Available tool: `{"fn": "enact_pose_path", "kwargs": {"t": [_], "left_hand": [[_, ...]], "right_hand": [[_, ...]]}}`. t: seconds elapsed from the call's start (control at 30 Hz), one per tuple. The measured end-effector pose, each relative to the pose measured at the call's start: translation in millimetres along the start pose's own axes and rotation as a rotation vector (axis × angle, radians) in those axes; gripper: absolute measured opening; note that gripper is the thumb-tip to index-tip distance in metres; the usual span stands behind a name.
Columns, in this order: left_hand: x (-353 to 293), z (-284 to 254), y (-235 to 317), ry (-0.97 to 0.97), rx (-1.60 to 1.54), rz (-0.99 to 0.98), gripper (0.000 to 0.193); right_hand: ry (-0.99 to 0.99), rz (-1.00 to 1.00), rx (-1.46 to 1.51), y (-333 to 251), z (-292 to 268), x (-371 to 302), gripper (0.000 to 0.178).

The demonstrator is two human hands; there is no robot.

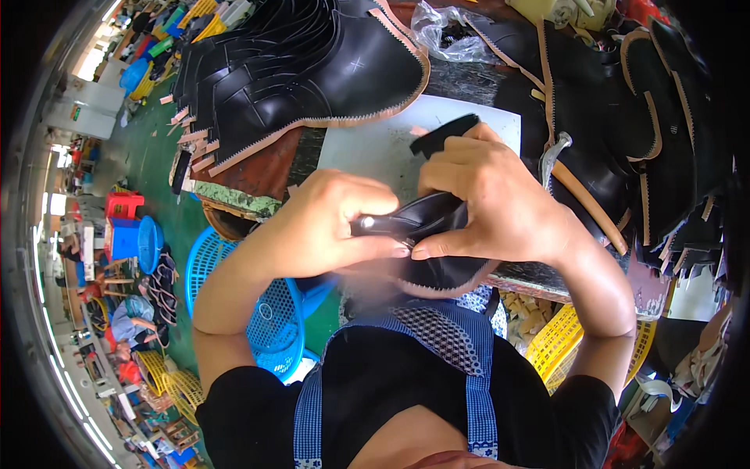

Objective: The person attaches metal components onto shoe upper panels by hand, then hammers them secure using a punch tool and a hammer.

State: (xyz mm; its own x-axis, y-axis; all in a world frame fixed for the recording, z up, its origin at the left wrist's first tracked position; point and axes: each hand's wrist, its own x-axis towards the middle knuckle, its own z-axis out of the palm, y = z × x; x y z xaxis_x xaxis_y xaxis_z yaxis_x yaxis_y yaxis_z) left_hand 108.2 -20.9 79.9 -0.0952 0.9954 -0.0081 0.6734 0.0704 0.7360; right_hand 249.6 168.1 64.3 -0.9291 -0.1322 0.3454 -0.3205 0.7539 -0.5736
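Note:
Between my two hands is a black leather shoe upper (428, 217) with a pale zigzag-cut edge along its lower side. My left hand (332, 223) pinches it from the left, thumb stretched toward the middle. From the right, my right hand (500, 195) grips the folded leather with curled fingers. Both thumb tips nearly meet at the near side of the fold. A black flap (444, 136) sticks up past the right fingers. Under and beyond the hands lies a white board (355, 152) on the workbench.
Black leather uppers (367, 70) with zigzag edges are heaped at the far left; more uppers (590, 109) lie on the right. A hammer (590, 205) with a wooden handle rests there. Blue baskets (273, 332) and a yellow basket (551, 340) stand below the bench.

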Motion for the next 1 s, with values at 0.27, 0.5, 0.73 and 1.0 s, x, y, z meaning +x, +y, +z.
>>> {"fn": "enact_pose_path", "kwargs": {"t": [0.27,0.5,0.73,1.0], "left_hand": [[16.0,-11.9,4.1,-0.288,-0.213,-0.267,0.019],[10.6,-6.3,-18.1,-0.440,-0.588,-0.365,0.028],[13.3,3.1,-31.3,-0.544,-0.724,-0.390,0.038],[2.8,18.3,-45.3,-0.471,-1.126,-0.529,0.026]], "right_hand": [[-0.418,0.049,0.150,16.2,-1.0,12.0,0.041],[-0.717,0.275,0.524,6.1,-8.0,19.9,0.031],[-0.727,0.274,0.702,21.0,8.3,12.3,0.032],[-0.724,0.342,0.815,32.8,17.5,8.8,0.028]]}}
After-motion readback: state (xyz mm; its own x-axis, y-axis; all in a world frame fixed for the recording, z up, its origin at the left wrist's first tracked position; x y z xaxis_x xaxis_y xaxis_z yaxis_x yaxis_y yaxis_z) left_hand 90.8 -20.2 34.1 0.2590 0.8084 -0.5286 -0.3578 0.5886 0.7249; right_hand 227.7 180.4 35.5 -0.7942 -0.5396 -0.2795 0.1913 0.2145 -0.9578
